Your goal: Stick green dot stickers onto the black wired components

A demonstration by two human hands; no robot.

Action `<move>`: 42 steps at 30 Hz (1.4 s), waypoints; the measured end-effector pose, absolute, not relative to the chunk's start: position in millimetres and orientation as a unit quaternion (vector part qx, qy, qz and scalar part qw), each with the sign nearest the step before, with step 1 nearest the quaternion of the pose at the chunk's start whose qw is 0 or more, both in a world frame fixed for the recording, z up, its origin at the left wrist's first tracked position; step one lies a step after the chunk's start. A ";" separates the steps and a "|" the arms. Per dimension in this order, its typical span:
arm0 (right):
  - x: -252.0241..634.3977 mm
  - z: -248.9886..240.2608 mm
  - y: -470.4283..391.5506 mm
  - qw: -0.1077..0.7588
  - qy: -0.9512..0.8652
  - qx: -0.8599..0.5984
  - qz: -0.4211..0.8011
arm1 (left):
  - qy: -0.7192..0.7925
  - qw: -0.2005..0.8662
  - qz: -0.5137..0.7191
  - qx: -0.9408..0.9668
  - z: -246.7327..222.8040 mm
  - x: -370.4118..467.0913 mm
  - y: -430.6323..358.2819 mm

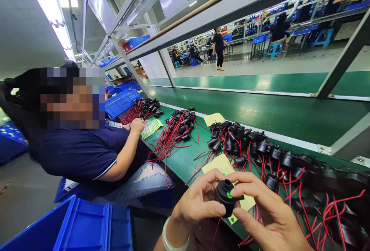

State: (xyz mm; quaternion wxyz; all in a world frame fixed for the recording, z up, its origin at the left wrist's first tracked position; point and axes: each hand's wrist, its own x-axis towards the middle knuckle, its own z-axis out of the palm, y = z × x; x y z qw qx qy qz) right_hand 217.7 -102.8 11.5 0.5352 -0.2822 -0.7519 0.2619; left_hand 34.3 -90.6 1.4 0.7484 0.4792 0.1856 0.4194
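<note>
The black round component (226,197) with its green dot sits upright between both hands just above the near worktop (185,160) edge, gripped by the left hand (199,201) from the left, the right hand (268,212) pinching its right side.

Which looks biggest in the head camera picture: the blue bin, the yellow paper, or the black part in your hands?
1. blue bin, though it is nearest the camera
2. yellow paper
3. black part

black round part (226,197), green dot, red wire
</note>
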 end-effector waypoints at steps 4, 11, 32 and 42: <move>222.4 10.2 -104.1 0.539 -0.750 -0.281 0.262 | 0.186 0.742 0.418 0.490 3.2 35.5 -89.2; 225.3 18.8 -107.8 0.513 -0.795 -0.264 0.186 | 0.174 0.752 0.415 0.482 2.7 32.4 -91.9; 231.3 5.0 -112.6 0.451 -0.843 -0.285 0.075 | 0.147 0.757 0.396 0.498 1.3 44.7 -93.8; 272.3 33.7 -152.6 0.436 -0.803 -0.394 0.093 | 0.266 0.716 0.370 0.529 -5.6 56.6 -104.2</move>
